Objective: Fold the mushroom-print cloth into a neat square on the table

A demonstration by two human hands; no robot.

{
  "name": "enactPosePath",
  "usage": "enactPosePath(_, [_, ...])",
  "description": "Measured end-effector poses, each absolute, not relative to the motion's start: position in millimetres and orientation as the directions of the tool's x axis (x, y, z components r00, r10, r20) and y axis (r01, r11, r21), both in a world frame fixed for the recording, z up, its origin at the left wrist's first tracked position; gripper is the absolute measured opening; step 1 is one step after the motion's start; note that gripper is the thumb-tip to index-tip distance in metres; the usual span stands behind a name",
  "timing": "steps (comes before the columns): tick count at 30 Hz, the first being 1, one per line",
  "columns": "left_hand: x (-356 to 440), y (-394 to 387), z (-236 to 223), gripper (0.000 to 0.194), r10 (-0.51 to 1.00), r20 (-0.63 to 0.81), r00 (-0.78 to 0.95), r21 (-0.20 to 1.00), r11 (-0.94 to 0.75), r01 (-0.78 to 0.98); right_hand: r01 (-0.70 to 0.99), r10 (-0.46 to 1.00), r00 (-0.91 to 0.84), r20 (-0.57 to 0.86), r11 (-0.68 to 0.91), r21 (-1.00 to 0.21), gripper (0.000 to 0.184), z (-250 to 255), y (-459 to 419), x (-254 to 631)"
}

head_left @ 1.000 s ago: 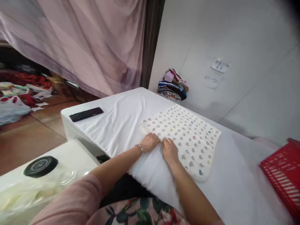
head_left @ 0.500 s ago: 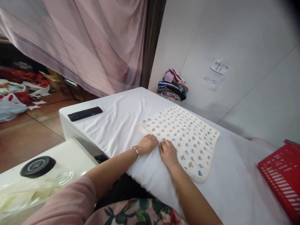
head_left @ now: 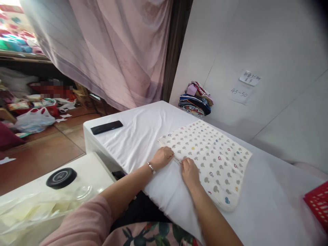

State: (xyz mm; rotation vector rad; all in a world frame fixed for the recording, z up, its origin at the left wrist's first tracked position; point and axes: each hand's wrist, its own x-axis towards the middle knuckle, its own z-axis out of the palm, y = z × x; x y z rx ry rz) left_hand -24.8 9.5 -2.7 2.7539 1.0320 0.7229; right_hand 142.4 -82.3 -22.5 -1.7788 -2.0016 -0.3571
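A cream cloth (head_left: pixel 212 153) printed with small grey mushroom-like shapes and a few coloured ones lies folded flat on the white-covered table (head_left: pixel 138 136). Along its near edge, my left hand (head_left: pixel 162 157) pinches the layered hem with curled fingers; a bracelet circles that wrist. A short way to the right, my right hand (head_left: pixel 190 171) grips the same edge between thumb and fingers. Between the two hands a short stretch of the stacked edge shows. The fingertips are partly hidden by the hands themselves.
A black phone (head_left: pixel 107 127) lies at the table's left end. Folded clothes (head_left: pixel 195 100) are stacked by the wall at the back. A red basket (head_left: pixel 319 201) stands at right. At lower left, a white stand (head_left: pixel 87 164) bears a black round lid (head_left: pixel 61 178) and a plastic bag (head_left: pixel 33 215).
My hands have moved slightly apart along the cloth's near edge, the right one shifting rightward. The camera view has turned left, showing more of the floor and less of the red basket.
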Motion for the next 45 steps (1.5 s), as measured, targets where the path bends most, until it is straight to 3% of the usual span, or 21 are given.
enactPosePath(4, [-41, 23, -3, 0.013, 0.726, 0.43, 0.537, 0.336, -0.681, 0.651, 0.987, 0.874, -0.072, 0.481, 0.131, -0.091, 0.019, -21, -82, 141])
enactPosePath(8, [-46, 29, -5, 0.024, 0.64, 0.438, 0.632, 0.284, -0.765, 0.578, 0.987, 0.868, -0.077, 0.491, 0.136, -0.085, 0.019, -22, -82, 141])
enactPosePath(12, [-40, 33, -3, 0.021, 0.527, 0.414, 0.742, 0.214, -0.849, 0.484, 0.984, 0.87, -0.07, 0.487, 0.139, -0.107, 0.019, -23, -83, 141])
enactPosePath(23, [-35, 29, -2, 0.021, 0.52, 0.419, 0.744, 0.207, -0.853, 0.48, 0.987, 0.889, -0.051, 0.456, 0.113, -0.11, 0.019, -25, -83, 140])
enactPosePath(33, [-19, 16, -2, 0.018, 0.507, 0.399, 0.764, 0.172, -0.86, 0.481, 0.958, 0.898, 0.022, 0.439, 0.107, -0.267, 0.016, -26, -81, 144])
enactPosePath(45, [-17, 20, -2, 0.021, 0.463, 0.359, 0.81, 0.003, -0.869, 0.495, 0.963, 0.891, 0.003, 0.453, 0.119, -0.241, 0.016, -25, -81, 144])
